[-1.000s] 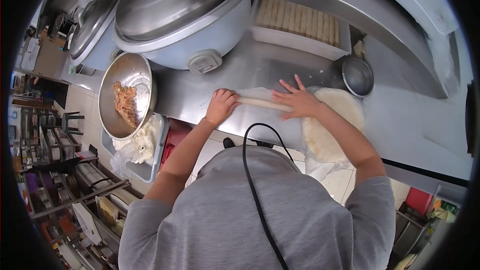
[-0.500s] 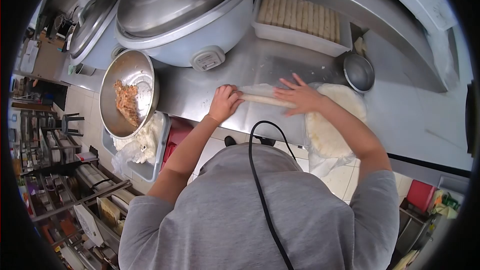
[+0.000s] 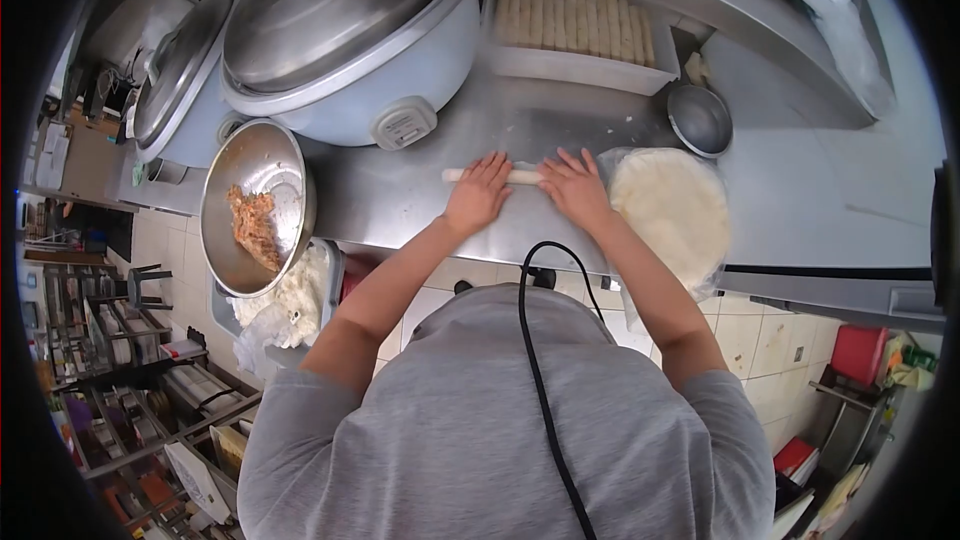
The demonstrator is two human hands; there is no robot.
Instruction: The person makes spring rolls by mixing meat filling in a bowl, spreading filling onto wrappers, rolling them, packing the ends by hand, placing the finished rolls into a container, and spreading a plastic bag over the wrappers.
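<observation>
A long, thin, pale spring roll (image 3: 525, 177) lies crosswise on the steel counter in front of me. My left hand (image 3: 481, 192) rests flat across it near its left end, which sticks out past the fingers. On its right end my right hand (image 3: 577, 188) lies with fingers stretched out. Close to the right wrist is a stack of round, pale wrappers (image 3: 670, 210) on plastic film. To the left, a tilted metal bowl (image 3: 216, 215) holds an orange-brown minced filling (image 3: 255, 225).
Finished rolls (image 3: 575, 20) fill a white tub (image 3: 580, 72) at the back. A small metal bowl (image 3: 700, 121) stands right of it. Two large lidded cookers (image 3: 350, 90) occupy the back left. Below the filling bowl, a grey bin (image 3: 332, 290) holds white shredded-looking stuff and plastic.
The loose wrapper edge behind the roll no longer shows. My left hand went from gripping the roll's end to lying flat on it, and my right hand came closer to it.
</observation>
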